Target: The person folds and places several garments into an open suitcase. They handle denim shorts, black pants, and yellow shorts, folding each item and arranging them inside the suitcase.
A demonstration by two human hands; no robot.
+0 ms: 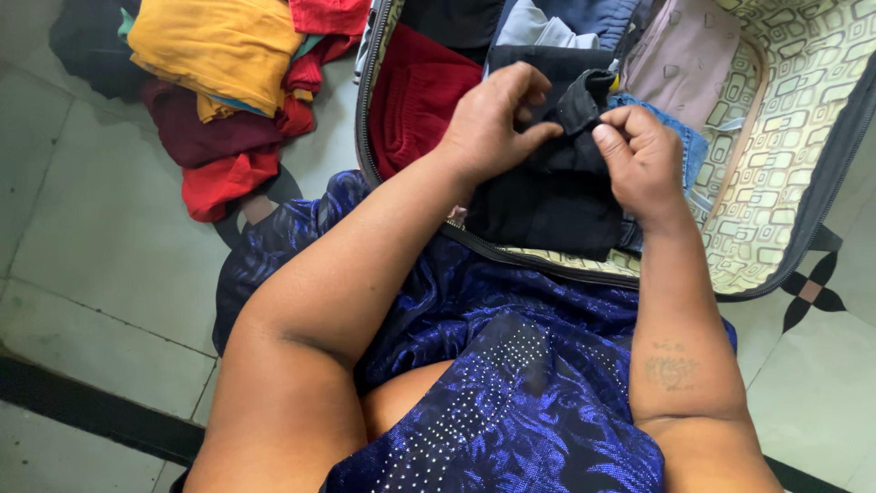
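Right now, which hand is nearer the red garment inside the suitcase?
Left. The left hand pinches the black cloth right beside the red garment. The right hand grips the same cloth on its far side, farther away, over the blue jeans.

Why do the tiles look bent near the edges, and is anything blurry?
Head view: wide lens curves the floor tiles at the edges; soft, even light, no glare; both hands, left hand and right hand, look sharp on the black garment.
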